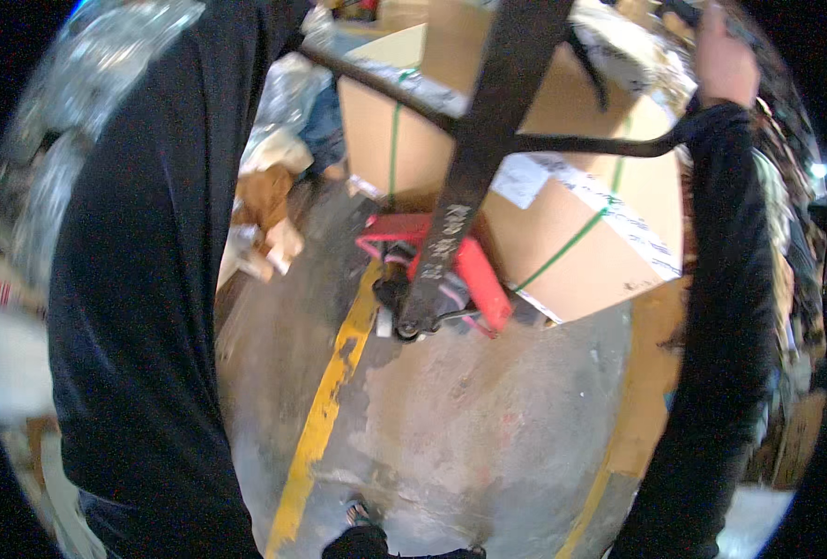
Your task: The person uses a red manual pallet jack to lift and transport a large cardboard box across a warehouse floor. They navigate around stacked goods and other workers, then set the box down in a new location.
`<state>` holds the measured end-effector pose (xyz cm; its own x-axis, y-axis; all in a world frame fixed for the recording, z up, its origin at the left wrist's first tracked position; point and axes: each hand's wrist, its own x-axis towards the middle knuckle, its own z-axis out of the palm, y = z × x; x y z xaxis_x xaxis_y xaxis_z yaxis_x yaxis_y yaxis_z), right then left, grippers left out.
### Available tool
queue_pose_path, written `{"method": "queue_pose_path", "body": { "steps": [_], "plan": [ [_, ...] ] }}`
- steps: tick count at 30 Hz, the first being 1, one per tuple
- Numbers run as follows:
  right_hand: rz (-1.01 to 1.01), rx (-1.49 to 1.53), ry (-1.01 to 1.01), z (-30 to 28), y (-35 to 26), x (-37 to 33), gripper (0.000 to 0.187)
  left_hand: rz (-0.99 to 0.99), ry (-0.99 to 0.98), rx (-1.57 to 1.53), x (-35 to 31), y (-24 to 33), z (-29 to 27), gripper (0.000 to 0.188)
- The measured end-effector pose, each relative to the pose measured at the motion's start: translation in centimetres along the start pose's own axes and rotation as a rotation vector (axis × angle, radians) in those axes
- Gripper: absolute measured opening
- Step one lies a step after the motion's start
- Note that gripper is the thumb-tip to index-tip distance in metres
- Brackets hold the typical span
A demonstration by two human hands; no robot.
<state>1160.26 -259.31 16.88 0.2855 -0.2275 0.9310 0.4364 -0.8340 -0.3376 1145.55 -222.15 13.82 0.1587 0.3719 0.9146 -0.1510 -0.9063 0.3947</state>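
Note:
A dark pallet jack handle (488, 121) slants from the top of the view down to a red pallet jack base (474, 270) on the floor. Its side bars spread out toward both my arms. My right hand (728, 61) is at the upper right, closed around the end of the right bar; its fingertips are partly cut off by the edge. My left arm, in a black sleeve (143, 270), reaches up to the left bar, but the hand lies beyond the top edge. Behind the handle stands a large cardboard box (600, 242) with green straps, close against the red base.
A worn yellow line (325, 410) runs along the concrete floor (469, 419). Plastic-wrapped bundles (120, 65) are at the far left, with a brown item (264, 196) beside the box. Piled goods (786, 252) line the right. My foot (358, 512) shows at the bottom.

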Motion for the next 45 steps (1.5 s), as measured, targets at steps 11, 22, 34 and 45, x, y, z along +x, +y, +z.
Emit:
{"method": "queue_pose_path", "body": {
  "steps": [11,22,34,45],
  "plan": [
    [0.208,-0.052,-0.413,5.1,-0.6,0.0,0.058,-0.201,-0.217,0.196,5.3,-12.1,20.6,0.058],
    [0.125,0.11,-0.423,17.3,7.6,6.4,0.053,-0.325,-0.178,-0.055,7.5,-14.3,42.7,0.03],
    [0.066,-0.14,-0.244,28.8,14.0,9.3,0.064,0.115,-0.148,-0.256,8.5,-13.7,62.9,0.025],
    [-0.15,-0.576,-0.18,38.6,23.4,15.0,0.062,-0.127,-0.423,-0.485,7.9,-8.0,85.6,0.049]
  ]
}}
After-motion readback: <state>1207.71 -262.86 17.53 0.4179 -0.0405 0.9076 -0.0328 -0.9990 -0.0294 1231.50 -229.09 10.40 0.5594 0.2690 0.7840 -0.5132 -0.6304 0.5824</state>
